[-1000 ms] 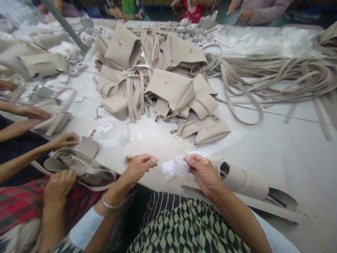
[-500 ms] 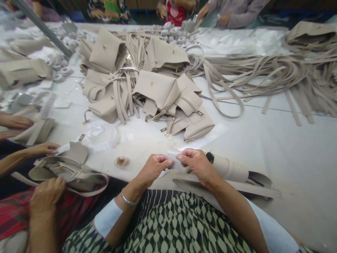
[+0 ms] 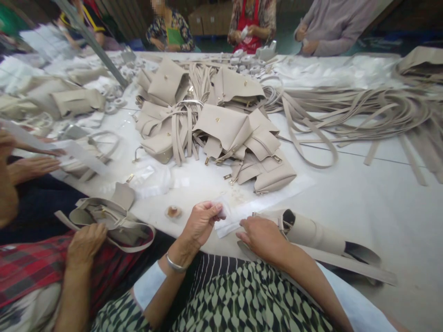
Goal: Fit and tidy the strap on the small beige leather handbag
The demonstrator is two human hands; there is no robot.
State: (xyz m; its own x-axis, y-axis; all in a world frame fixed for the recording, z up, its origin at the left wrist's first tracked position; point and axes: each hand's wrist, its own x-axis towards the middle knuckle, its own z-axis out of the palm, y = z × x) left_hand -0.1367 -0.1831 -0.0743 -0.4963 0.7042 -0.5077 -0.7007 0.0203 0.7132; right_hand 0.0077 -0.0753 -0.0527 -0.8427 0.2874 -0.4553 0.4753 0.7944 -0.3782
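Between the thumb and fingers of my left hand [image 3: 202,223] is a small piece of thin, translucent white film [image 3: 221,208], raised above the table edge. My right hand [image 3: 261,237] is lowered onto the near end of a beige handbag [image 3: 314,233], fingers curled over it; their tips are partly hidden. The handbag lies on its side in front of me, its dark lining showing at both ends. A flat beige strap [image 3: 349,263] runs along its near side. Beneath and beyond my hands, a white sheet strip [image 3: 266,206] lies on the table.
Beige handbags with gold hardware [image 3: 221,122] are piled mid-table. Long straps [image 3: 360,113] spread to the right. A small brown lump [image 3: 173,211] sits left of my hand. A co-worker's hand [image 3: 88,244] rests at another handbag [image 3: 117,219] on the left. Others work across the table.
My right hand has let go of the film and moved down to the handbag. My left hand keeps the film. The view has shifted left and up.
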